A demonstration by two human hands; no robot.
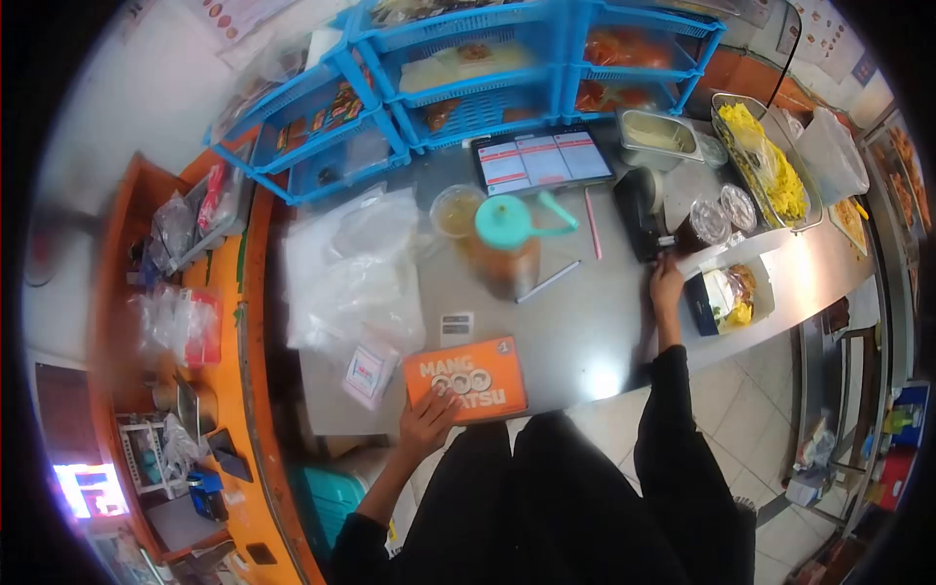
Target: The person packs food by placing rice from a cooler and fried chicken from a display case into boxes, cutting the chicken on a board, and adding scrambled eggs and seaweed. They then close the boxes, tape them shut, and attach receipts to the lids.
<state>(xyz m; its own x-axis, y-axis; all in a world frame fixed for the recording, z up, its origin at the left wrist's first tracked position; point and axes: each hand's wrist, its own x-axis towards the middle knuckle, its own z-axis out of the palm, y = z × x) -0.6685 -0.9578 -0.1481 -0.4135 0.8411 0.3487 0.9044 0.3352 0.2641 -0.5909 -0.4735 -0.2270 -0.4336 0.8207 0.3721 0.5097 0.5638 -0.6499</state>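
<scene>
My left hand [425,429] rests on the lower left corner of a closed orange food box [492,375], its fingers laid out over the printed lid. At the right of the steel table, my right hand [667,285] has its fingers bunched together beside a black device [640,219]. What those fingertips hold, if anything, is too small to make out. Just right of that hand stands an open food box [696,304] with white and yellow food and browned pieces inside. Lidded dark cups [709,224] stand behind it.
A turquoise-lidded pitcher [503,222], a tablet [542,159], a pink straw [594,224] and a pen-like stick [549,280] are on the table. Plastic bags [356,263] cover its left side. Behind are blue racks [478,83]; a tray of yellow rice [765,161] stands back right.
</scene>
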